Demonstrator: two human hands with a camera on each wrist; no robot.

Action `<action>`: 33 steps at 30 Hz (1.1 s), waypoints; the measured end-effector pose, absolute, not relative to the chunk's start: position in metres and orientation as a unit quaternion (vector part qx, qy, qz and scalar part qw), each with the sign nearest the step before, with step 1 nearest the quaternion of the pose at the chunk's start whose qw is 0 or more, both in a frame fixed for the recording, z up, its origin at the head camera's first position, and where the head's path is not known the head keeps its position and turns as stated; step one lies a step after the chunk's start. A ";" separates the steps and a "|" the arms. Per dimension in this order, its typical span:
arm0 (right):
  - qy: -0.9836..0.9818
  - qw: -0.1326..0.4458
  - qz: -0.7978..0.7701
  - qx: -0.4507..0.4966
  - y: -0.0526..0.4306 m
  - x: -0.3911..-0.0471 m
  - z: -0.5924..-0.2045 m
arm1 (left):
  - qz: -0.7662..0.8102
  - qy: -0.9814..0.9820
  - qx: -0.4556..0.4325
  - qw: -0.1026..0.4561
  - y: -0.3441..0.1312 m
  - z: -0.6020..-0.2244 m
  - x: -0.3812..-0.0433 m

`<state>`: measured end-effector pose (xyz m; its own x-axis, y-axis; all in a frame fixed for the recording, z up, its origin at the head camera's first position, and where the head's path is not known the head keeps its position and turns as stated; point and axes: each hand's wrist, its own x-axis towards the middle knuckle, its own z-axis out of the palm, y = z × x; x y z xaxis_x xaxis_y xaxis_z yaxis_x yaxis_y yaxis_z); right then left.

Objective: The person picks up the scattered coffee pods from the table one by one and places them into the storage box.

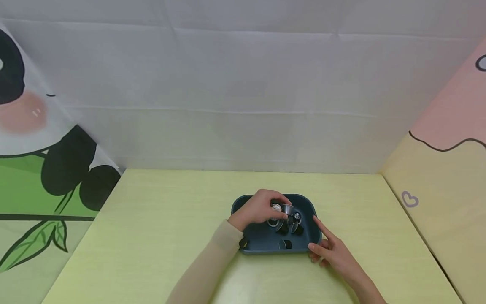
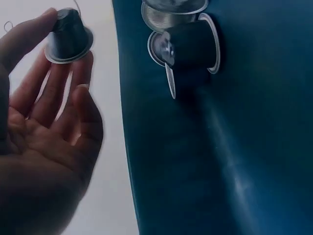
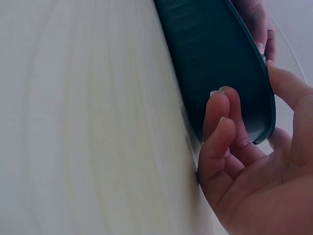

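A dark blue tray [image 1: 265, 242] stands on the table, with several small coffee capsules [image 1: 297, 228] clustered toward its middle, dark cups with silver rims. One lone capsule [image 1: 285, 244] lies on its side close to the tray's front wall. My left hand [image 1: 262, 207] reaches over the tray from the left. Between its thumb and fingers it pinches a dark capsule [image 2: 68, 36], which has a broad silver rim. At the tray's front right corner, my right hand [image 1: 334, 253] grips the edge, index finger along the right rim and the other fingers curled against the outer wall.
The tray sits on a pale yellow table [image 1: 159, 219], toward its back edge. Behind rises a creased white sheet [image 1: 243, 84]. Printed panels flank the table, a green and black one [image 1: 22, 185] at left and a pink and cream one [image 1: 448, 169] at right.
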<state>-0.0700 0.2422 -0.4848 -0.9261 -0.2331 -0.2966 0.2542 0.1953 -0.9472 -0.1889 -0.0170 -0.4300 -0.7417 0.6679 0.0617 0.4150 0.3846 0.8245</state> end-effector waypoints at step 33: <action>0.754 0.186 -0.630 0.006 0.244 -0.067 -0.486 | 0.393 0.824 0.370 0.173 -0.007 -0.442 -0.184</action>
<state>-0.0675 0.2439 -0.4858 -0.9309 -0.2250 -0.2879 0.2435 0.2054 -0.9479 -0.1841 -0.0067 -0.4416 -0.6663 0.7457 0.0054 0.4740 0.4179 0.7750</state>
